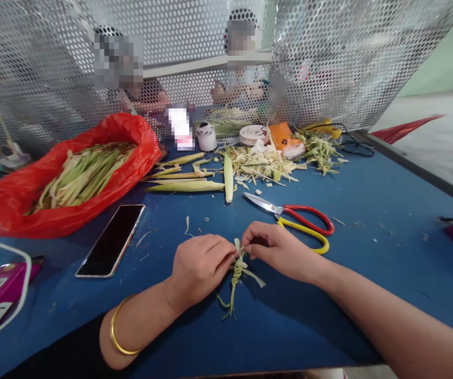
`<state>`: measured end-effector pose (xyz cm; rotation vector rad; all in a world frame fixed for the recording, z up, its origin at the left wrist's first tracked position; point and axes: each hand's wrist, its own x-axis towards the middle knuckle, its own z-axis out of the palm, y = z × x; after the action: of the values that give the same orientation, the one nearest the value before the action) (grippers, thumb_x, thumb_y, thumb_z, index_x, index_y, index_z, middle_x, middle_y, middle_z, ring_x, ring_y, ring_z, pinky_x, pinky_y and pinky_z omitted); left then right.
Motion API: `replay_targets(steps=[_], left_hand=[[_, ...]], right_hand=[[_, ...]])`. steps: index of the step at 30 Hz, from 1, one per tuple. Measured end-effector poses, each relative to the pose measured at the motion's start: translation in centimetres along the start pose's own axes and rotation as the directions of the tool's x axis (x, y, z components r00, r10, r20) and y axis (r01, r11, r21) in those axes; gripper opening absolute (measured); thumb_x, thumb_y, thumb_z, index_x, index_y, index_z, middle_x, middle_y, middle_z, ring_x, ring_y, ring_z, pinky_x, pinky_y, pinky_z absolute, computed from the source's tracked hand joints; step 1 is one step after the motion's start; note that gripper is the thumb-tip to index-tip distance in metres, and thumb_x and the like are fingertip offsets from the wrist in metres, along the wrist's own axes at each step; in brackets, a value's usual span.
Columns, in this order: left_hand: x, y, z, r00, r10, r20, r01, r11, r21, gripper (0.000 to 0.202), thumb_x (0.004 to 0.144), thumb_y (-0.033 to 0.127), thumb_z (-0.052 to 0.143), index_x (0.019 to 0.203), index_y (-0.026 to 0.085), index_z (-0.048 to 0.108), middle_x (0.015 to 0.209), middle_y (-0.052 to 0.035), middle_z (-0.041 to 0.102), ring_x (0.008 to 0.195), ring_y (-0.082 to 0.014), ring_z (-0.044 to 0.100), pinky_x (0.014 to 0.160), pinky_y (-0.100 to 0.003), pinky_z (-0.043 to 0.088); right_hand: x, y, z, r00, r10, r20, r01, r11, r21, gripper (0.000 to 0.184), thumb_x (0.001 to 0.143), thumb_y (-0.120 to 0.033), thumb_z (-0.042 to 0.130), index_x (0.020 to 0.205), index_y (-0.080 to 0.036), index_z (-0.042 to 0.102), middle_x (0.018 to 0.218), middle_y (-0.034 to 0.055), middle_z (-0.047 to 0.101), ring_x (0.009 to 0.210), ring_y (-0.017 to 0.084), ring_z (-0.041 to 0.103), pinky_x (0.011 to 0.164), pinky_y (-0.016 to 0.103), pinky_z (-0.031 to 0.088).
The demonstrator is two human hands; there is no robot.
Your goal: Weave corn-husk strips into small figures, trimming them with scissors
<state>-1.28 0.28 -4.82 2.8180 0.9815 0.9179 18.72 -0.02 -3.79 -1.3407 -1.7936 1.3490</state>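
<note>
Between my two hands is a small braided piece of pale green corn husk (237, 272), with loose strips hanging from its lower end and one sticking out to the right. My left hand (204, 263) pinches its top from the left, fingers closed. From the right, my right hand (275, 247) pinches the same top end between thumb and forefinger. The fingertips almost meet, so the exact grip point is partly hidden. Scissors (279, 209) with one red and one yellow handle lie open just behind my right hand.
A red plastic bag (64, 223) full of husk strips sits at the left, near a dark phone (111, 242). Whole husks (229, 176) and a scrap pile (258, 166) lie behind. A perforated metal screen (187, 47) borders the blue table (368, 284); people sit beyond it.
</note>
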Motion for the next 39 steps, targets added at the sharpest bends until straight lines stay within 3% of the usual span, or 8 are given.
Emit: replay_targets(steps=[10, 16, 20, 23, 27, 31, 35, 39], left_hand=[[0.9, -1.1, -1.2, 0.961, -0.163, 0.225, 0.213, 0.952, -0.222, 0.008, 0.081, 0.020, 0.065, 0.074, 0.021, 0.068, 0.069, 0.0032, 0.069, 0.065, -0.0113, 0.063, 0.062, -0.023, 0.042], [1.0, -1.4, -1.4, 0.914, -0.239, 0.327, 0.294, 0.947, -0.131, 0.014, 0.080, 0.020, 0.065, 0.066, 0.020, 0.062, 0.065, 0.0039, 0.064, 0.064, -0.0125, 0.058, 0.061, -0.025, 0.038], [0.9, -1.3, -1.3, 0.915, -0.187, 0.357, 0.209, 0.978, -0.022, 0.016, 0.081, 0.021, 0.062, 0.066, 0.019, 0.058, 0.064, 0.0025, 0.060, 0.063, -0.0144, 0.054, 0.061, -0.028, 0.036], [0.9, -1.2, -1.1, 0.923, -0.156, 0.351, 0.154, 0.988, 0.033, 0.016, 0.082, 0.020, 0.059, 0.067, 0.019, 0.056, 0.064, 0.0018, 0.058, 0.062, -0.0150, 0.052, 0.060, -0.029, 0.034], [0.9, -1.2, -1.0, 0.920, -0.178, 0.349, 0.175, 0.984, 0.040, 0.014, 0.081, 0.019, 0.056, 0.067, 0.019, 0.055, 0.063, 0.0020, 0.056, 0.062, -0.0145, 0.052, 0.058, -0.028, 0.034], [1.0, -1.3, -0.9, 0.909, -0.217, 0.355, 0.234, 0.972, -0.005, 0.014, 0.078, 0.015, 0.056, 0.065, 0.019, 0.053, 0.062, 0.0025, 0.054, 0.062, -0.0137, 0.051, 0.057, -0.026, 0.034], [1.2, -1.4, -1.1, 0.895, -0.274, 0.353, 0.357, 0.913, -0.196, 0.014, 0.075, 0.013, 0.058, 0.063, 0.019, 0.053, 0.067, 0.0027, 0.055, 0.061, -0.0111, 0.052, 0.057, -0.023, 0.038], [1.5, -1.4, -1.2, 0.896, -0.267, 0.356, 0.422, 0.762, -0.492, 0.021, 0.075, 0.010, 0.056, 0.059, 0.018, 0.047, 0.073, -0.0001, 0.061, 0.068, -0.0111, 0.056, 0.065, -0.024, 0.045]], right_hand=[[-0.6, -0.5, -1.3, 0.973, -0.133, 0.189, 0.177, 0.955, -0.236, 0.024, 0.073, 0.001, 0.054, 0.075, -0.019, 0.067, 0.080, 0.0001, 0.062, 0.068, 0.012, 0.056, 0.062, 0.023, 0.042], [-1.1, -0.6, -2.1, 0.949, -0.108, 0.295, 0.216, 0.906, -0.365, 0.027, 0.072, 0.005, 0.052, 0.070, -0.018, 0.064, 0.079, 0.0003, 0.060, 0.068, 0.012, 0.054, 0.062, 0.023, 0.041], [-1.4, -0.5, -2.4, 0.938, -0.094, 0.335, 0.235, 0.881, -0.410, 0.027, 0.072, 0.006, 0.050, 0.069, -0.019, 0.061, 0.078, 0.0002, 0.059, 0.068, 0.012, 0.053, 0.060, 0.023, 0.040], [-1.3, -0.8, -2.1, 0.951, -0.147, 0.271, 0.240, 0.905, -0.351, 0.026, 0.071, 0.005, 0.050, 0.070, -0.019, 0.061, 0.080, 0.0003, 0.059, 0.069, 0.012, 0.055, 0.062, 0.023, 0.041], [-0.9, -1.1, -1.0, 0.957, -0.243, 0.156, 0.257, 0.964, -0.071, 0.022, 0.070, 0.001, 0.051, 0.071, -0.018, 0.061, 0.097, 0.0037, 0.064, 0.075, 0.013, 0.059, 0.066, 0.024, 0.045], [-0.3, -0.4, 0.2, 0.968, -0.130, 0.213, 0.089, 0.978, 0.189, 0.014, 0.071, -0.005, 0.050, 0.072, -0.017, 0.056, 0.082, 0.0027, 0.066, 0.063, 0.011, 0.057, 0.060, 0.025, 0.045], [-0.1, 0.4, 0.5, 0.976, -0.126, 0.177, 0.104, 0.986, 0.133, 0.013, 0.074, -0.006, 0.051, 0.076, -0.018, 0.053, 0.072, -0.0013, 0.061, 0.060, 0.010, 0.052, 0.056, 0.022, 0.043], [-0.3, 0.4, 0.3, 0.973, -0.145, 0.181, 0.142, 0.989, 0.031, 0.014, 0.077, -0.006, 0.050, 0.078, -0.019, 0.053, 0.069, -0.0033, 0.058, 0.058, 0.009, 0.049, 0.054, 0.021, 0.039]])
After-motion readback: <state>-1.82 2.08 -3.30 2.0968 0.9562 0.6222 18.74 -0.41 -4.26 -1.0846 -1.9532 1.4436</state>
